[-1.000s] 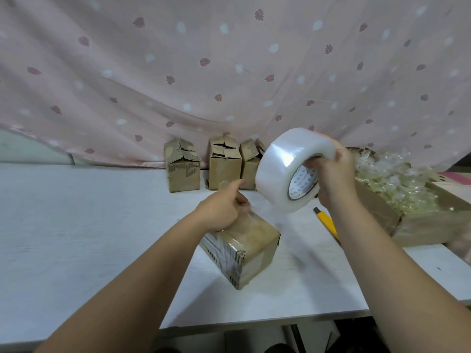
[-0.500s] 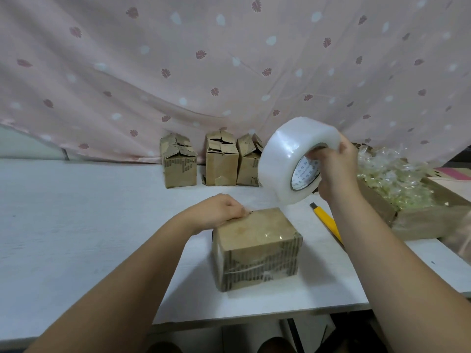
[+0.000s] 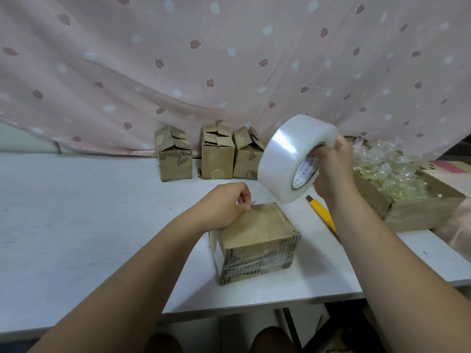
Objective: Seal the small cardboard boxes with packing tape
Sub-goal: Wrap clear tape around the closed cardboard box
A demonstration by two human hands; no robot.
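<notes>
Closed small box (image 3: 254, 230), carton (image 3: 413, 215) holding clear packets (image 3: 390, 174), perhaps sweets

My left forearm (image 3: 142, 271) and my right forearm (image 3: 397, 263) both show bare from the lower corners of the view up to the wrists, uncovered along their whole visible length. My left hand (image 3: 224, 205) and my right hand (image 3: 334, 171) are bare as well, and the one nail I can make out, on the left, looks short and plain. At the bottom edge two rounded shapes that I take for my knees (image 3: 272, 337) lie in shadow, too dim to tell what covers them.
</notes>
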